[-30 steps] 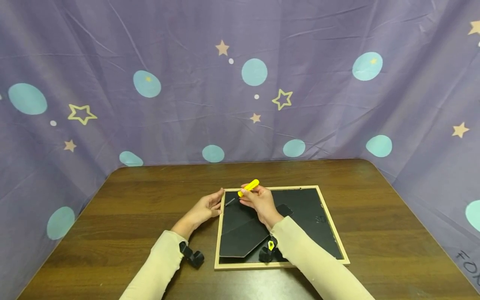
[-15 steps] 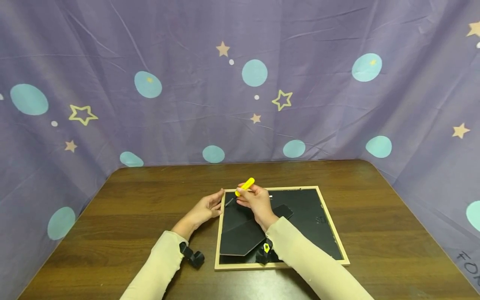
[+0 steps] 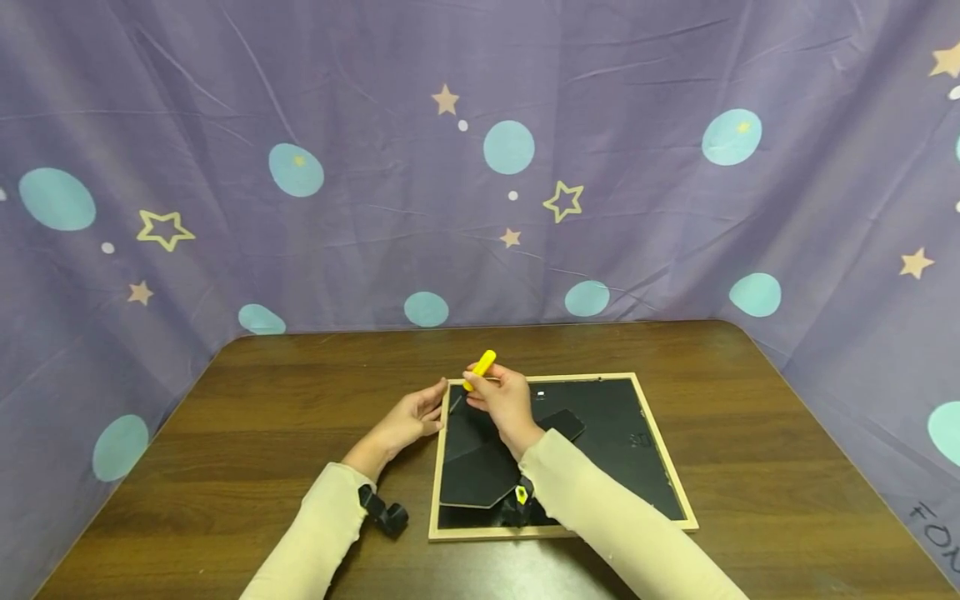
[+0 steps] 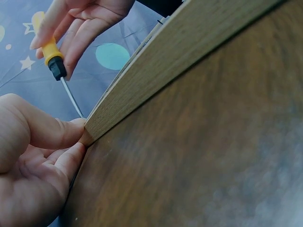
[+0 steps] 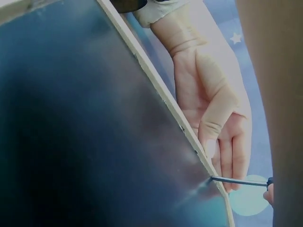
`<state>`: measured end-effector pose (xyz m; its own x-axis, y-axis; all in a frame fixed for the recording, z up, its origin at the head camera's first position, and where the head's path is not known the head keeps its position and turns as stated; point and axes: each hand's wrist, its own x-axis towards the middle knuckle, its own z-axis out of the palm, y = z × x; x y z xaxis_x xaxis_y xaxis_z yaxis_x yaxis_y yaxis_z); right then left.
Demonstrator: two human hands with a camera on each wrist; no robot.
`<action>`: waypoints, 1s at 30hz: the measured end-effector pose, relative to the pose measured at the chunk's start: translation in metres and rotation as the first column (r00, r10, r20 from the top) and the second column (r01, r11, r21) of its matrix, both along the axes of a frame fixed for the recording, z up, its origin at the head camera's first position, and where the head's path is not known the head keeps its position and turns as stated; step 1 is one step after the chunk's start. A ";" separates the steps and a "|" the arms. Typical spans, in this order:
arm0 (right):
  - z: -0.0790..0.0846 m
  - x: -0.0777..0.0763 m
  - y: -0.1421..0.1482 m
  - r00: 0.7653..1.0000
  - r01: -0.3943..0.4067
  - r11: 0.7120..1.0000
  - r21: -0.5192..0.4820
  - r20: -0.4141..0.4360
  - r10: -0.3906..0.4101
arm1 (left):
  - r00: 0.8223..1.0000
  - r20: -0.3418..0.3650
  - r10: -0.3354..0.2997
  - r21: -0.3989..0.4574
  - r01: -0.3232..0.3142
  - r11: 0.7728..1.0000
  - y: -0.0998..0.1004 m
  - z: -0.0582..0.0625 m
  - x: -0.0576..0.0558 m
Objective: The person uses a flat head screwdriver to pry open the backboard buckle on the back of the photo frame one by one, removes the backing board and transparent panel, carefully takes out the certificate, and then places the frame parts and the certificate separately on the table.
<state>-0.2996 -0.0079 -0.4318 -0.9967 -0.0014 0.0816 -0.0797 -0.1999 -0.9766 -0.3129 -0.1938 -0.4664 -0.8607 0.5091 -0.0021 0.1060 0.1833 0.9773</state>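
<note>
1 yellow-handled screwdriver [image 3: 480, 371], pinched by right hand [image 3: 507, 408], tilts steeper inside left edge of picture frame [image 3: 483, 534], likely levering; left hand [image 3: 401, 425] braces outside, fingers together.

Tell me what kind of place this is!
Perhaps a curtained-off work corner: a wooden table, a starry purple cloth hung behind it, and a yellow screwdriver held at a frame.

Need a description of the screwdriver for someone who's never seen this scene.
On the brown wooden table, find the pale wooden frame lying with its black backing up. At its far left corner, the right hand holds the screwdriver. Its bright yellow handle and thin metal shaft set it apart from the flat black backing and pale frame.
</note>
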 end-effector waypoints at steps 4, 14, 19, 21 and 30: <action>0.003 0.000 -0.005 1.000 0.014 0.999 0.047 -0.029 -0.013 | 1.000 0.011 0.006 -0.005 -0.006 1.000 0.000 0.001 0.001; 0.005 -0.002 -0.020 0.993 0.070 0.989 0.133 -0.103 -0.056 | 1.000 0.000 0.017 0.001 -0.017 1.000 0.001 0.002 0.001; 0.006 -0.003 -0.023 0.992 0.078 0.986 0.149 -0.108 -0.062 | 1.000 -0.001 0.015 0.012 -0.015 1.000 0.002 0.001 0.002; 0.008 -0.003 -0.024 0.992 0.076 0.984 0.160 -0.109 -0.059 | 1.000 -0.004 0.012 0.014 -0.012 1.000 0.002 0.001 0.002; 0.008 -0.002 -0.026 0.996 0.034 0.989 0.142 -0.085 -0.022 | 1.000 0.002 0.020 0.009 -0.020 1.000 0.002 0.002 0.002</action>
<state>-0.3019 -0.0343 -0.4241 -0.9863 0.0092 0.1646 -0.1648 -0.0546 -0.9848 -0.3110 -0.1921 -0.4646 -0.8705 0.4922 0.0006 0.1006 0.1768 0.9791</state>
